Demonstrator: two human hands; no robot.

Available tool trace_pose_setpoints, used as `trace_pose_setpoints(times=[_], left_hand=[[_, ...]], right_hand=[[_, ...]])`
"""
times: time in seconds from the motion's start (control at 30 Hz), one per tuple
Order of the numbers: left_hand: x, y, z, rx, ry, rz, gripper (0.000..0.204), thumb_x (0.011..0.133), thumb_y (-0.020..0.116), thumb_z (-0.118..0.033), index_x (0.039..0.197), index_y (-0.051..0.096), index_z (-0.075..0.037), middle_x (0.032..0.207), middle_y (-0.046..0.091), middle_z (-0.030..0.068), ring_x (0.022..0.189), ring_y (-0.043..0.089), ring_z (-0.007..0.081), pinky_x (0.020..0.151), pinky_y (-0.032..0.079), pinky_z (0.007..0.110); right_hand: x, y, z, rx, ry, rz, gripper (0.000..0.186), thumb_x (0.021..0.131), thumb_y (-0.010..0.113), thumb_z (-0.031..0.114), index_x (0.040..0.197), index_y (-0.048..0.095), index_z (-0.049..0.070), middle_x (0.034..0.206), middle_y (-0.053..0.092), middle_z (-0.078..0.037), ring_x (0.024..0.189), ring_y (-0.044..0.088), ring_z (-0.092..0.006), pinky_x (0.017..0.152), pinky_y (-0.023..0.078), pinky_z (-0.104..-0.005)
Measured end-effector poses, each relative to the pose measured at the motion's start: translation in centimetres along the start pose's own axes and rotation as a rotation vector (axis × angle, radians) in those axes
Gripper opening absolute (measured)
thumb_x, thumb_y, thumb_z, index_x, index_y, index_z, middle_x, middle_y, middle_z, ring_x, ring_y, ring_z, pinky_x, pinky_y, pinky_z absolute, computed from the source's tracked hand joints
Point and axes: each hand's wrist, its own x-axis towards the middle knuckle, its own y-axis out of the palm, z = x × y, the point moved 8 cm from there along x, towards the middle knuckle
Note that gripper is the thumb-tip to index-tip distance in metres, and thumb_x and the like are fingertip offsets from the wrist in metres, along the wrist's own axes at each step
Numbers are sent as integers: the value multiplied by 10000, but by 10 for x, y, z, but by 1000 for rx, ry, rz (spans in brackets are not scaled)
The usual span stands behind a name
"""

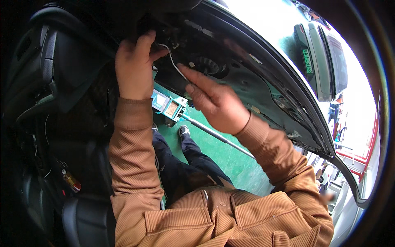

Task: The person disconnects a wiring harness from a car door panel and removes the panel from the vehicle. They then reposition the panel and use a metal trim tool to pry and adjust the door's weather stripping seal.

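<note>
A thin, silvery wire-like rod (176,68), curved at its far end, runs between my two hands in front of the dark door's inner side (247,88). My right hand (222,105) is closed on its near end, pinching it between thumb and fingers. My left hand (135,72) is raised at the door's dark upper part, its fingers bent and its thumb beside the rod's curved end. What those fingers grip is lost in shadow. Close to the rod, a round ribbed part (207,65) shows in the door.
To the left are a black car seat (88,222) and a yellow-and-red object (72,181). Below my hands, a teal floor jack (168,106) stands on the green floor (234,166), its long handle (218,136) slanting right. Another car (321,61) is at the far right.
</note>
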Motion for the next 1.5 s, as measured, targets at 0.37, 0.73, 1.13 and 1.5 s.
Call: trace_pose_setpoints(times=[0.37,0.73,1.13,1.5], left_hand=[[-1,-4,16,-198,-201,231,239,982,739,-293,1042,698,-65,942,736,103,812,704,185,752,610,322],[-9,-13,12,-185,-191,274,188,1023,690,-214,1151,656,-81,1131,729,136,1054,712,243,924,581,369],[13,19,-103,827,615,52,812,745,825,-75,1464,451,-31,1351,509,195,1285,543,395,1112,443,489],[-6,7,-115,920,600,89,691,749,753,-43,1384,483,-18,1315,548,209,1231,545,408,1096,432,513]], right_hand=[[-47,23,-11,343,199,-17,491,1083,561,193,1546,476,53,1419,623,-192,1228,634,-218,1033,482,-307],[-90,-26,-7,295,241,-137,524,1056,624,139,1559,487,90,897,581,53,776,497,-44,708,456,-218],[-85,-157,46,-53,53,-323,532,1005,668,60,1522,542,82,813,526,60,692,444,-45,626,373,-223],[-81,-161,19,91,257,-390,459,992,652,61,1447,588,63,720,528,73,628,457,-23,568,355,-220]])
